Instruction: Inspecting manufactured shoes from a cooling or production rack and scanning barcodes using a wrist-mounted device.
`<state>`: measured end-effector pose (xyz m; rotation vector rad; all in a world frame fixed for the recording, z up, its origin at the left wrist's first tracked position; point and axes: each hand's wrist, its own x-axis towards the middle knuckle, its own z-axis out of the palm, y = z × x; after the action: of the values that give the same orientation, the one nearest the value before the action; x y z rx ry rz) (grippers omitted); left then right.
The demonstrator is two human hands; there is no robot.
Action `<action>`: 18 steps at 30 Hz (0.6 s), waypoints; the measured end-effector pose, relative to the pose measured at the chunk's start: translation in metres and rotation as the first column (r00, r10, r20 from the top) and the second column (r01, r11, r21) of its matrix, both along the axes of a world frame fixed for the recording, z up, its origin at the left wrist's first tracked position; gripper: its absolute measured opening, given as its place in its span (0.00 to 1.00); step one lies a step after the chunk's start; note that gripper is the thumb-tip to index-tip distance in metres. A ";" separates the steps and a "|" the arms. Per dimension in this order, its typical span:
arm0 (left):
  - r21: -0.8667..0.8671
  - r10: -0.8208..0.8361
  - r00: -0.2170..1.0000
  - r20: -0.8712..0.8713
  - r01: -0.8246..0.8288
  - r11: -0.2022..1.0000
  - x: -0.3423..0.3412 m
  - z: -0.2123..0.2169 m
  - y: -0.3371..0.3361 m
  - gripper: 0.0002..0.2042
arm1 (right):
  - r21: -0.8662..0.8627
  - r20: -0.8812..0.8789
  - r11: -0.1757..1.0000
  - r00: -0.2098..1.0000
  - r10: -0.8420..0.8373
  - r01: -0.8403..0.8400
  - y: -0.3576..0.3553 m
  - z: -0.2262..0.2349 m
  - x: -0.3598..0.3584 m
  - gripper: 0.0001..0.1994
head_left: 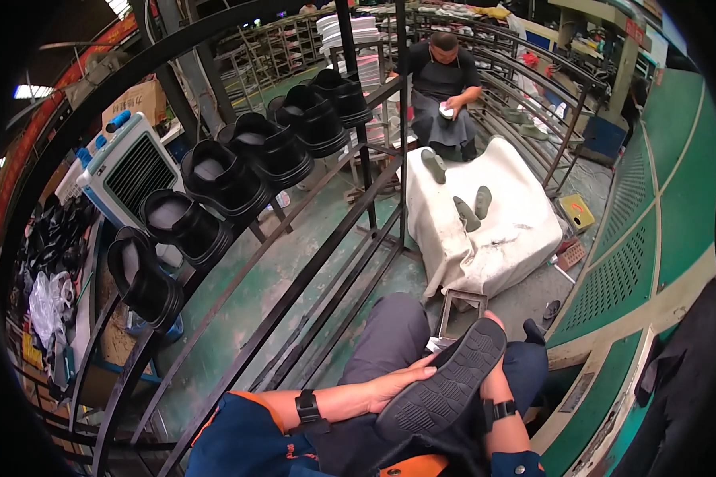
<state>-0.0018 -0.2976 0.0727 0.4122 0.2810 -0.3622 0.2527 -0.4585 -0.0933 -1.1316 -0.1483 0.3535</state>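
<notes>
A black shoe (445, 384) is held over my lap, its wavy-patterned tread facing up at me and its toe end pointing away to the right. My left hand (399, 386) grips its left side, with the thumb lying along the edge. On the opposite side, my right hand (495, 372) holds the shoe near the far end, and its fingers are mostly hidden behind the sole. Most of the upper is out of sight underneath.
To the left, a dark metal rack (294, 350) carries a row of black shoes (224, 179). Ahead stands a cloth-covered table (501, 215) with loose soles (465, 213). A seated co-worker (445, 87) holds a white item beyond it. Green metal cabinets (632, 238) line the right; an air cooler (135, 171) stands left.
</notes>
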 end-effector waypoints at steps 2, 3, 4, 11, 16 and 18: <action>0.085 -0.028 1.000 0.012 0.027 0.996 -0.007 0.009 0.002 0.41 | 0.406 -0.294 0.813 0.783 0.549 -0.418 -0.001 -0.011 -0.003 0.18; 0.092 -0.013 1.000 0.001 0.013 0.996 -0.013 0.008 0.003 0.41 | 0.396 -0.422 0.817 0.708 0.567 -0.419 0.006 0.003 -0.010 0.19; 0.066 -0.022 1.000 0.019 0.021 0.998 -0.014 0.007 0.003 0.42 | 0.396 -0.420 0.818 0.710 0.565 -0.418 0.003 0.002 -0.012 0.19; 0.139 -0.064 0.953 0.296 0.023 0.990 -0.005 0.044 0.004 0.49 | 0.219 -0.406 0.942 0.854 0.325 -0.254 -0.041 -0.019 -0.008 0.20; 0.181 0.179 0.885 0.429 -0.279 0.943 -0.024 0.040 0.058 0.54 | 0.614 -0.255 0.557 0.528 0.810 -0.559 -0.043 0.060 -0.037 0.35; 0.057 0.238 0.718 0.654 -0.360 0.931 -0.006 0.054 0.073 0.58 | 0.580 -0.185 0.464 0.447 0.875 -0.669 -0.038 0.086 -0.057 0.43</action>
<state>-0.0081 -0.2247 0.1268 0.6355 -0.2991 0.1450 0.1962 -0.4963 -0.0078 -0.4088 -0.3254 1.3987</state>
